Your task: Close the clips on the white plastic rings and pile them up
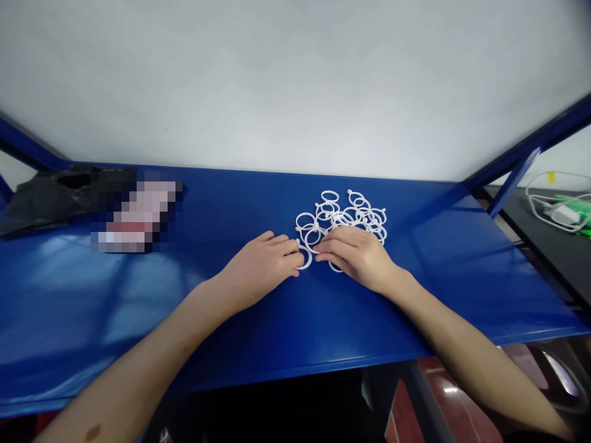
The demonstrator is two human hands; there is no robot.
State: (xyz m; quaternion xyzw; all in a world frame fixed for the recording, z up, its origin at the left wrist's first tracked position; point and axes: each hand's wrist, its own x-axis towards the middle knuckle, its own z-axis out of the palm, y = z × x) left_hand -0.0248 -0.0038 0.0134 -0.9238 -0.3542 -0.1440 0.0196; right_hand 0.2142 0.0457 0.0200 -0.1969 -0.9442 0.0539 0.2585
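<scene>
Where the pile of white rings (340,219) thinned at its near-left edge, both hands were close together, low over the middle of the desk (258,344). Left hand (265,267): thumb and fingers looked clamped on the rim of one outlying ring (311,257). Right hand (357,255): fingers drawn together, tips apparently nipping the rim of a neighbouring ring (306,240), the hand hiding part of the pile. Judged that a fingertip pinch on a single rim suited these best; they looked thin and light. Small knobs (349,192) stood out on several, likely to snag, so a slow turn seemed wiser than a tug. Right palm best raised slightly, lest it drag rings along.

Desk: smooth, glossy blue, with reflections; rings would probably slide on it. At left, a crumpled black bag (50,197) lay by a flat object (143,215), pixelated past reading. Pale wall (277,80) behind; blue frame bar (514,178) at right. Beyond that, a white corded charger (564,214) and something green (584,209) on a dark surface (549,252). Reddish tiled floor (455,406) below.
</scene>
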